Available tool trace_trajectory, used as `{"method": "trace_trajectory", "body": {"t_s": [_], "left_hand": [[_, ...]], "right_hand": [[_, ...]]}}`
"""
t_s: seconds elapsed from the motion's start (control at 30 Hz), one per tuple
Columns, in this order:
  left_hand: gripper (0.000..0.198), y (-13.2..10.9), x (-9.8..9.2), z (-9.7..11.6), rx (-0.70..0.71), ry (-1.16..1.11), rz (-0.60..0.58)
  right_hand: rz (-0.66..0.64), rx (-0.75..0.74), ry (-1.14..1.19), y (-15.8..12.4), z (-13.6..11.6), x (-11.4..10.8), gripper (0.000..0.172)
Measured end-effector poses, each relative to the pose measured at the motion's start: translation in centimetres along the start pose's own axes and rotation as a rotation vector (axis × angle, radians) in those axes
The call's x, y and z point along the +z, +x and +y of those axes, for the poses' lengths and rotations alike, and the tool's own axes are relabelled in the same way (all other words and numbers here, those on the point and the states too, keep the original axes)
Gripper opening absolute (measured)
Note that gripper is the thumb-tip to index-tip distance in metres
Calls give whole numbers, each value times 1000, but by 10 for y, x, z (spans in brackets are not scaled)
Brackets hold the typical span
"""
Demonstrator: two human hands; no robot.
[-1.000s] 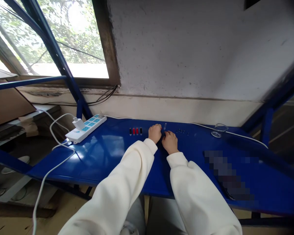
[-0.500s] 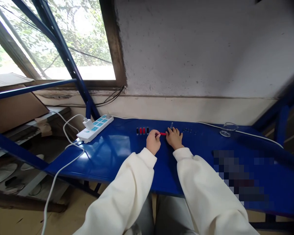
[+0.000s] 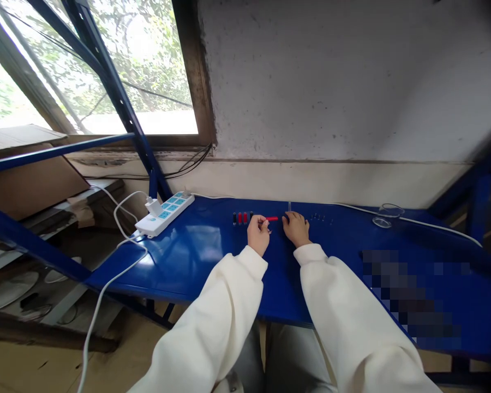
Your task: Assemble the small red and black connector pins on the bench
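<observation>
A slim red rod (image 3: 272, 219), pen-like in shape, is pinched in my left hand (image 3: 258, 234) and points to the right. My right hand (image 3: 297, 229) rests palm down just above the table, fingers bent around the near end of a small clear tube (image 3: 289, 206). The tube's lower part is hidden under the fingers. Left of my left hand stands a short row of black and red cylinders, among them a black one (image 3: 234, 219) and a red one (image 3: 245, 218). Several tiny clear pieces (image 3: 319, 217) lie right of my right hand.
The blue table (image 3: 213, 273) runs along the wall. A white power strip (image 3: 166, 214) with a plug and cable lies at its left. A clear round container (image 3: 382, 221) stands at the right, by a white cable (image 3: 437, 225). A pixelated patch covers the right front.
My right hand has drawn slightly away from the red rod, its fingers closer together. The clear tube has turned from tilted to nearly straight. The view has shifted slightly.
</observation>
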State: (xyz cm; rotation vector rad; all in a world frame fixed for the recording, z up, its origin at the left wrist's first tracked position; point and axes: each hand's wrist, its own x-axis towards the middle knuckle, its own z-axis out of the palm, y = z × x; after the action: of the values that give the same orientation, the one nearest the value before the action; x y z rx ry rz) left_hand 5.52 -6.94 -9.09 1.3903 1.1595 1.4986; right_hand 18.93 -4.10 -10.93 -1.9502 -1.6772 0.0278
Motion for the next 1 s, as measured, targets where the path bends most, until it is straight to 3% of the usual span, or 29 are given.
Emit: {"method": "trace_trajectory", "body": {"t_s": [0.17, 0.27, 0.47, 1.0], "left_hand": [[3, 4, -1, -6, -9, 20, 24], [2, 4, -1, -8, -5, 20, 23], [2, 5, 0, -9, -28, -23, 27], [6, 4, -1, -5, -54, -69, 39]], "right_hand": [[286, -61, 268, -6, -5, -20, 29], [346, -59, 485, -11, -10, -28, 29], [305, -48, 840, -17, -19, -31, 24], [80, 120, 1404, -12, -17, -19, 24]]}}
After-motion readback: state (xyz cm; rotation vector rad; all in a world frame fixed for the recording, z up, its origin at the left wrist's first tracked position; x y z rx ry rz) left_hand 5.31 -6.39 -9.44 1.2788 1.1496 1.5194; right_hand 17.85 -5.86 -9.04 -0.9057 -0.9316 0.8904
